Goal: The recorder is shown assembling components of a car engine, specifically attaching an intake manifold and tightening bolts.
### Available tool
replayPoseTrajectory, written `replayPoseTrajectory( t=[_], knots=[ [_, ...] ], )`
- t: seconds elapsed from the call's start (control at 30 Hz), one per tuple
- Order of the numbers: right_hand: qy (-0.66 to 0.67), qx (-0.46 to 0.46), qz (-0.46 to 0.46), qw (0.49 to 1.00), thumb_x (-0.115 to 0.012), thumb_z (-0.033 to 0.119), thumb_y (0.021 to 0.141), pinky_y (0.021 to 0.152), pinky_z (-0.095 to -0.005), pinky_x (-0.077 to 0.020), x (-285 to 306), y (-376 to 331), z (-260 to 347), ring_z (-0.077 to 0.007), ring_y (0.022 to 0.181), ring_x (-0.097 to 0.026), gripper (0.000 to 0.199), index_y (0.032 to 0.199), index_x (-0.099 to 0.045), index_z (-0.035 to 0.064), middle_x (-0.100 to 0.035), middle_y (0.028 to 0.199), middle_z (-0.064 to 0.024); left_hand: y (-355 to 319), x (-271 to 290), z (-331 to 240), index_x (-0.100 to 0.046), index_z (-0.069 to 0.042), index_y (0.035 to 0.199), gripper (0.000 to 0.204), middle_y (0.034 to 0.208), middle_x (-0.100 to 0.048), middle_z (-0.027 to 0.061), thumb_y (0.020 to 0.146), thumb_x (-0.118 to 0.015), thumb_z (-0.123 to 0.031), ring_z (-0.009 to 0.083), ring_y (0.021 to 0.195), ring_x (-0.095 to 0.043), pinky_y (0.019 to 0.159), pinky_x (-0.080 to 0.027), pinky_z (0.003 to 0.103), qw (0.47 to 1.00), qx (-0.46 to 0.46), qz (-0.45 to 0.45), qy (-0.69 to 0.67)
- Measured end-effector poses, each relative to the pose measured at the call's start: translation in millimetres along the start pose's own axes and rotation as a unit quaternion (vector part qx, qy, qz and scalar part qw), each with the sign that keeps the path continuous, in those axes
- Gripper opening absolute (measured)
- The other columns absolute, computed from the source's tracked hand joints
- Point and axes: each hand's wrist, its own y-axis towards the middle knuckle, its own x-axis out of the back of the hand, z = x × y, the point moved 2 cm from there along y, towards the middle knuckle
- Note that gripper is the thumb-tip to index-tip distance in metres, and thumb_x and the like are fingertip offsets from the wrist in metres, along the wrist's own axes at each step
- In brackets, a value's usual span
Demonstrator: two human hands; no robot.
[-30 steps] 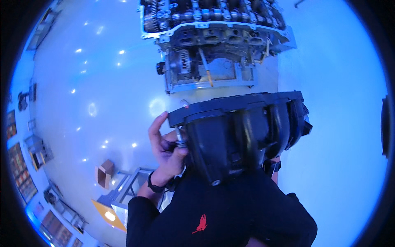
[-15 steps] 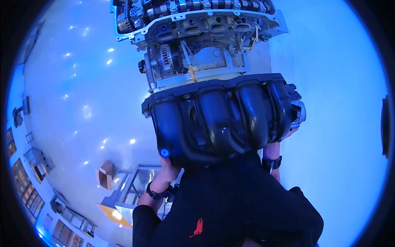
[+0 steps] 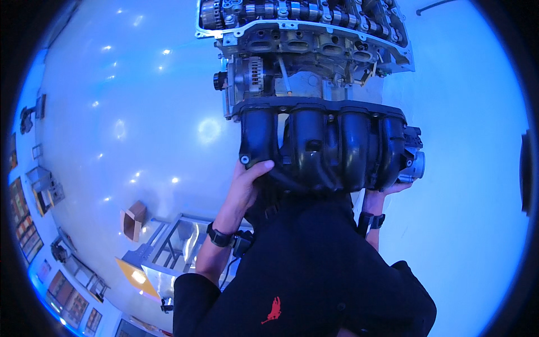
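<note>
Between my two hands I hold a black plastic intake manifold (image 3: 311, 146) with several curved runners. My left hand (image 3: 250, 182) grips its lower left end, the thumb lying on the front and the other fingers hidden behind. Under its right end, beside the silver throttle body (image 3: 416, 164), my right hand (image 3: 387, 192) supports it; most of those fingers are hidden. Just beyond the manifold's far flange stands an engine (image 3: 314, 42) with its camshafts (image 3: 292, 10) exposed and oval ports facing me. An alternator (image 3: 252, 74) sits low on the engine's left side.
A metal frame table (image 3: 179, 241) stands behind at lower left, with an open cardboard box (image 3: 133, 221) near it. A thin dipstick-like rod (image 3: 284, 76) sticks out from the engine's near side. Framed panels (image 3: 25, 219) line the far left wall.
The manifold now appears higher and further right, and more level. The engine also sits further right in view. My left thumb now shows on the manifold's front.
</note>
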Motion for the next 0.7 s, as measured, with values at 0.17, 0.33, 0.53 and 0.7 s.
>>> replayPoseTrajectory(
  t=[0.17, 0.33, 0.53, 0.7],
  knots=[
    [0.024, 0.000, 0.016, 1.000, -0.031, 0.062, 0.085, 0.101, -0.0504, -0.0364, 11.4, 18.8, -7.6, -0.0343, 0.120, -0.044, 0.069, 0.134, -0.039, 0.0142, -0.044, 0.132, -0.0121, 2.1, -8.3, -6.3, -0.050, 0.000, 0.117, 0.051, 0.107, -0.059, 0.0063, 0.072, -0.072, -0.005, 0.0160, 0.098, -0.055, 0.091, -0.043, 0.031, 0.994, -0.008, 0.036, 0.101],
    [0.056, 0.002, 0.025, 0.998, -0.031, 0.062, 0.085, 0.101, -0.0506, -0.0359, 33.2, 32.0, -16.1, -0.0343, 0.121, -0.044, 0.070, 0.134, -0.039, 0.0144, -0.044, 0.133, -0.0120, 18.0, 1.3, 2.9, -0.052, 0.000, 0.114, 0.048, 0.104, -0.060, 0.0051, 0.071, -0.072, -0.005, 0.0148, 0.096, -0.056, 0.089, -0.044, 0.031, 0.993, -0.030, 0.045, 0.102],
    [0.072, -0.107, 0.018, 0.992, -0.034, 0.070, 0.078, 0.103, -0.0552, -0.0292, 8.4, 21.5, -40.2, -0.0352, 0.126, -0.038, 0.078, 0.134, -0.040, 0.0169, -0.041, 0.136, -0.0106, 51.9, 9.7, -7.6, -0.046, -0.001, 0.119, 0.053, 0.102, -0.058, 0.0072, 0.071, -0.069, -0.005, 0.0191, 0.093, -0.058, 0.084, -0.048, 0.034, 0.990, -0.054, 0.054, 0.118],
    [0.089, -0.127, 0.012, 0.988, -0.030, 0.070, 0.077, 0.103, -0.0555, -0.0287, 26.6, 48.7, -54.4, -0.0364, 0.126, -0.037, 0.078, 0.134, -0.042, 0.0170, -0.040, 0.138, -0.0103, 61.6, 4.1, -17.3, -0.053, 0.000, 0.113, 0.045, 0.101, -0.062, 0.0051, 0.071, -0.071, -0.004, 0.0145, 0.091, -0.058, 0.086, -0.046, 0.031, 0.981, -0.075, 0.082, 0.157]
  ],
)
